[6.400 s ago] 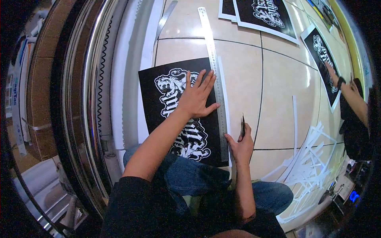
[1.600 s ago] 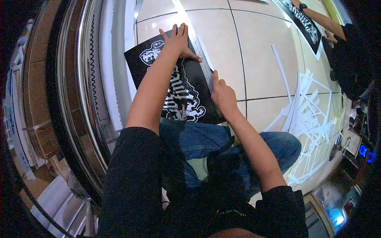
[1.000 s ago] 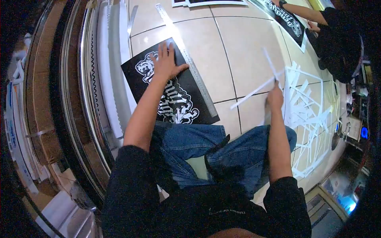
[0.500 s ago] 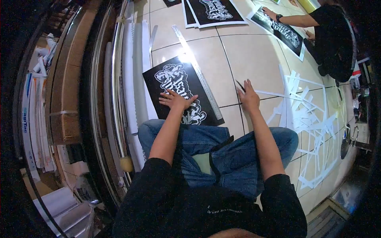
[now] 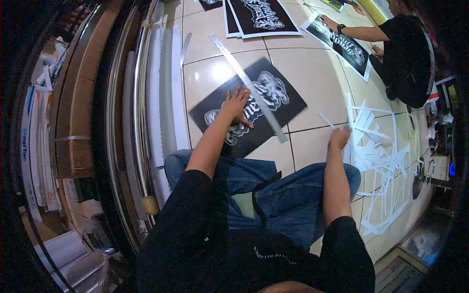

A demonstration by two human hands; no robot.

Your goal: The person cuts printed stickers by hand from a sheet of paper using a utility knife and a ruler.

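Note:
A black sheet printed with white lettering and figures [image 5: 273,115] lies turned at an angle on the tiled floor before my crossed legs. Spread flat on its left half is my left hand [image 5: 237,105], open. A long metal ruler [image 5: 229,57] crosses the sheet, its near end slightly blurred. My right hand [image 5: 340,138] is closed, right of the sheet and at the edge of the pile of white strips [image 5: 373,132]. From its fingers a thin white strip [image 5: 326,120] points up and left. The dark pointed tool seen in that hand earlier does not show now.
More printed sheets [image 5: 261,17] lie at the far side. At the upper right, another person [image 5: 408,53] in black works over a printed sheet [image 5: 344,49]. On my left run a metal roller [image 5: 140,102], white rolls and long cardboard boxes [image 5: 80,97].
The printed sheet has swung round clockwise, with my left hand moving right and up on it. My right hand has gone right and down to the strips.

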